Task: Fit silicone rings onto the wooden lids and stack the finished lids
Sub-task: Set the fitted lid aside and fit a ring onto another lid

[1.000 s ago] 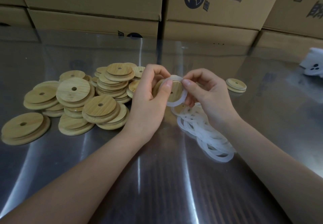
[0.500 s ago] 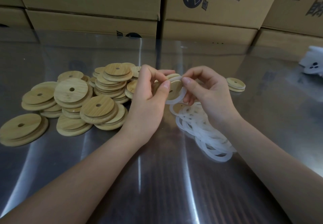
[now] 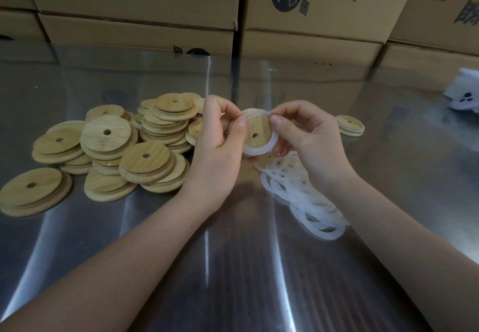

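Since a second ago: lid turned to face the camera more squarely; ring now lies round its raised centre almost all the way, no longer hanging slack.

Left hand: fingers curled behind the lid, thumb pressed on its left rim.
Right hand: thumb and fingers pinch the ring at the upper right edge.
Both hold the piece clear above the bench, over the near end of the loose rings.

Seating looks nearly done; upper edge hidden by thumbs, cannot confirm.

Key relation: finished lid lies flat to the right of the hands, just beyond the right hand and nearer to it than to the left. Heap of bare lids is on the opposite side, by the left hand. Judgement: set-down would suit the right hand, with the lid tipped flat from its present tilt.
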Available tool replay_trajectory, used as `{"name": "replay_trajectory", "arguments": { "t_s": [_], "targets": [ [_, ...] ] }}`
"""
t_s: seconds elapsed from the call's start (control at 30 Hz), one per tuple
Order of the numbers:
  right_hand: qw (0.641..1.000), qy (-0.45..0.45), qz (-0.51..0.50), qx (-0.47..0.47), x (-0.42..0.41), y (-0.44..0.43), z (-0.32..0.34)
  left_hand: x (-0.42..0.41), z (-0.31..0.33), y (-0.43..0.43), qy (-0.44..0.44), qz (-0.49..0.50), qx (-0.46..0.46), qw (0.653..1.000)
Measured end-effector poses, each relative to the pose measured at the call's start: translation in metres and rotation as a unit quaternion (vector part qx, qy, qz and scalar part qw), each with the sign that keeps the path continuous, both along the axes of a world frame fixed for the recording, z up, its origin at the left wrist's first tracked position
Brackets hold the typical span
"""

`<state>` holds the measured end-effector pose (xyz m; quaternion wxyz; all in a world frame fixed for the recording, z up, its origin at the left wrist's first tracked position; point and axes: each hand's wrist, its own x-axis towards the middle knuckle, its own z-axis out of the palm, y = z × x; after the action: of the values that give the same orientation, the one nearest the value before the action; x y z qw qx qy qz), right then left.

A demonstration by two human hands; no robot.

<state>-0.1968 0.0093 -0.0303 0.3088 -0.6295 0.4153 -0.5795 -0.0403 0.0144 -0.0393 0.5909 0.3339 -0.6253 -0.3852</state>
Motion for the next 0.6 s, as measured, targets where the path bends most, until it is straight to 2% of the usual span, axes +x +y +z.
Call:
{"name": "replay_trajectory", "arguments": {
  "t_s": [0.33,0.6],
  "targets": [
    [0.999,0.019,0.027,0.033,0.0002,-0.0001,0.0000,-0.0025,-0.0055,-0.0039,-0.054,-0.010,-0.022,0.998],
    [0.997,-0.002,0.040,0.064,0.0013,-0.0002,0.0006,-0.0011,-0.0073,-0.0076,-0.037,-0.003,-0.009,0.999]
  ]
}}
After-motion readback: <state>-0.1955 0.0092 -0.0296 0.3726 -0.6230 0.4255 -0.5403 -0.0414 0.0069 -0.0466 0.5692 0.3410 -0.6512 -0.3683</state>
